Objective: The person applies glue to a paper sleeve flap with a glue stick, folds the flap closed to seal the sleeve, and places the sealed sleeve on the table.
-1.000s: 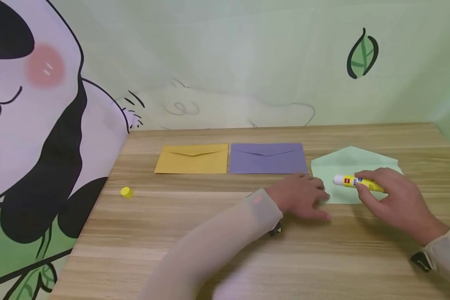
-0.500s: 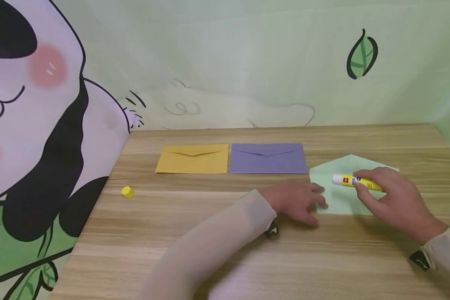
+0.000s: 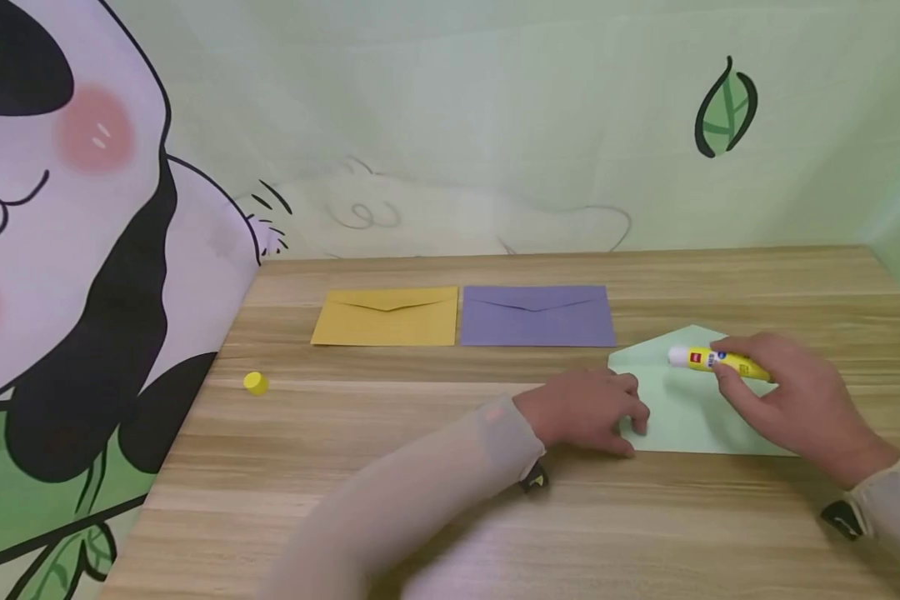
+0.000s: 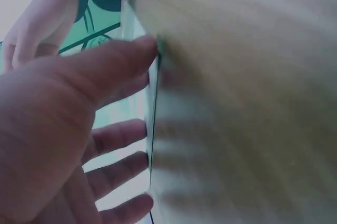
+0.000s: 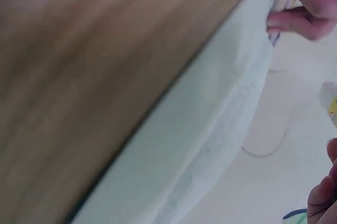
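My right hand (image 3: 806,404) holds a yellow and white glue stick (image 3: 720,362), uncapped end pointing left, over a light green envelope (image 3: 690,408). The envelope lies with its pointed flap raised away from me; my right hand covers part of its right side. At its left edge, the fingertips of my left hand (image 3: 585,410) rest on the paper with fingers slightly bent. In the left wrist view the left hand (image 4: 68,113) has its thumb and spread fingertips along the paper's edge. The right wrist view catches the green envelope (image 5: 210,103) and a bit of the glue stick (image 5: 331,105).
A yellow envelope (image 3: 385,321) and a purple envelope (image 3: 536,321) lie side by side towards the back of the wooden table (image 3: 390,408). The yellow glue cap (image 3: 255,383) stands near the table's left edge. A printed cloth wall (image 3: 450,125) rises behind the table.
The green envelope has slid towards me and slightly left, with my left hand moving along at its edge. My right hand and the glue stick have stayed almost in place.
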Demonstrator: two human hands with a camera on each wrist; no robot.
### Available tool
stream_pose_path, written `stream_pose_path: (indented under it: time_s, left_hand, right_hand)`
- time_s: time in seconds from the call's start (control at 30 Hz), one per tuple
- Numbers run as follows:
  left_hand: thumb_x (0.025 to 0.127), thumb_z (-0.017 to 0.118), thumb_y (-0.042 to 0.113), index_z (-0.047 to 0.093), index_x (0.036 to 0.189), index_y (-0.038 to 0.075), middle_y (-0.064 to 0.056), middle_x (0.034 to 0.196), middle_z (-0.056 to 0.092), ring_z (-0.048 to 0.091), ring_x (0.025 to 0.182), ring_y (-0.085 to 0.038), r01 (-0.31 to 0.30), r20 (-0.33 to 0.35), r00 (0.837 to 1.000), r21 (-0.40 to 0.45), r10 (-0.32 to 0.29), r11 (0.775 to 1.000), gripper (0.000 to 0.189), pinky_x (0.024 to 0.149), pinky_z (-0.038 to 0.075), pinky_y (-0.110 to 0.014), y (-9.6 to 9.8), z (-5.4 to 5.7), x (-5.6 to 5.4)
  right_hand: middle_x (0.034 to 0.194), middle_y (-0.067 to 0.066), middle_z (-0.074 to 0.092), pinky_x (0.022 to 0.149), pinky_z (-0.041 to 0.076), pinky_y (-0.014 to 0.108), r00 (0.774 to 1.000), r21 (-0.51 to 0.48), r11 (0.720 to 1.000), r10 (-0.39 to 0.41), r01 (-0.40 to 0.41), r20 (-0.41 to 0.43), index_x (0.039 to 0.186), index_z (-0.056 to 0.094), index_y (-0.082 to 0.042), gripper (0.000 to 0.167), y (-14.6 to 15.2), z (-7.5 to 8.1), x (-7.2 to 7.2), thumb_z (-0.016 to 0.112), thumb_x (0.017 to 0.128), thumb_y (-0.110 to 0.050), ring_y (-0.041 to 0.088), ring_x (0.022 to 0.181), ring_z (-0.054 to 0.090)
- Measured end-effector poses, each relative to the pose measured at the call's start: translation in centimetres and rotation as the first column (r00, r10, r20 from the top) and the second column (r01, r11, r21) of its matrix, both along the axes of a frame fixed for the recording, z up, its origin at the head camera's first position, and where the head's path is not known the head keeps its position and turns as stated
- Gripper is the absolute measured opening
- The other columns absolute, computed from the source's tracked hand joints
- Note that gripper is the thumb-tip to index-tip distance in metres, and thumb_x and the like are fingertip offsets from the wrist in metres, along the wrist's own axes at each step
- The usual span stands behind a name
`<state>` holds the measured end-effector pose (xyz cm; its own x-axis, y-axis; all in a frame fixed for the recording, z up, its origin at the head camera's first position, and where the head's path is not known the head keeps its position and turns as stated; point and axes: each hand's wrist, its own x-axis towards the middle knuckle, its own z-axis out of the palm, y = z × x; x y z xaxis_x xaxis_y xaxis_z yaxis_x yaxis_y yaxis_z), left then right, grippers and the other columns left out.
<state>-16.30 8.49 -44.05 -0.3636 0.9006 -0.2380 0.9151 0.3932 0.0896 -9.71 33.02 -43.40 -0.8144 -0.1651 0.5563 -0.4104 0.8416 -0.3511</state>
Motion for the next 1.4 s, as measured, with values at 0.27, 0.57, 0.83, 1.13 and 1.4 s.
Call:
stream_pose_path:
  time_s: [0.27, 0.57, 0.83, 1.13, 1.4]
  left_hand:
    - [0.092, 0.070, 0.044, 0.072, 0.114, 0.038, 0.014, 0.114, 0.059, 0.056, 0.095, -0.006, -0.020, -0.012, 1.000, 0.020, 0.020, 1.000, 0.022, 0.077, 0.047, -0.020, -1.1, -0.3, 0.5]
    - [0.090, 0.073, 0.042, 0.072, 0.112, 0.036, 0.013, 0.114, 0.061, 0.058, 0.095, -0.007, -0.001, -0.030, 1.000, 0.069, 0.003, 0.998, 0.022, 0.080, 0.046, -0.018, -3.6, -0.7, 1.4]
    - [0.090, 0.073, 0.039, 0.072, 0.110, 0.035, 0.013, 0.114, 0.062, 0.059, 0.098, -0.008, -0.019, -0.039, 0.999, 0.100, 0.023, 0.995, 0.020, 0.082, 0.047, -0.018, -6.6, -0.8, 2.2]
    - [0.088, 0.074, 0.034, 0.073, 0.107, 0.030, 0.011, 0.114, 0.064, 0.060, 0.100, -0.008, -0.040, -0.014, 0.999, 0.146, 0.043, 0.988, 0.019, 0.090, 0.047, -0.021, -10.0, -0.8, 2.6]
    - [0.088, 0.073, 0.034, 0.072, 0.106, 0.029, 0.011, 0.117, 0.063, 0.060, 0.105, -0.009, -0.092, 0.032, 0.996, 0.174, 0.088, 0.980, 0.018, 0.094, 0.047, -0.027, -12.6, -1.0, 2.7]
  right_hand:
    - [0.091, 0.003, 0.073, 0.070, 0.039, 0.021, 1.000, -0.003, 1.000, 0.004, -0.004, -0.006, 0.105, 0.076, -0.010, 0.025, -0.1, 0.4, -0.2, 0.075, 0.080, -0.010, -0.011, 0.090, 0.044]
    - [0.091, 0.000, 0.072, 0.071, 0.041, 0.019, 0.998, 0.012, 0.998, 0.059, -0.059, -0.002, 0.104, 0.076, -0.012, 0.029, -1.0, 0.1, -0.3, 0.079, 0.075, -0.008, -0.004, 0.086, 0.050]
    - [0.094, -0.001, 0.073, 0.074, 0.042, 0.019, 0.996, 0.026, 0.996, 0.087, -0.087, 0.008, 0.102, 0.076, -0.013, 0.030, -1.7, 0.1, -0.3, 0.079, 0.074, -0.007, 0.001, 0.087, 0.054]
    - [0.090, -0.006, 0.072, 0.072, 0.044, 0.022, 0.986, 0.057, 0.985, 0.166, -0.165, -0.008, 0.102, 0.077, -0.014, 0.033, -3.0, -0.3, -0.3, 0.080, 0.070, -0.007, 0.008, 0.083, 0.058]
    - [0.097, -0.005, 0.073, 0.074, 0.046, 0.022, 0.969, 0.074, 0.966, 0.247, -0.246, -0.014, 0.104, 0.075, -0.015, 0.036, -4.8, -0.2, 0.1, 0.080, 0.069, -0.007, 0.011, 0.084, 0.061]
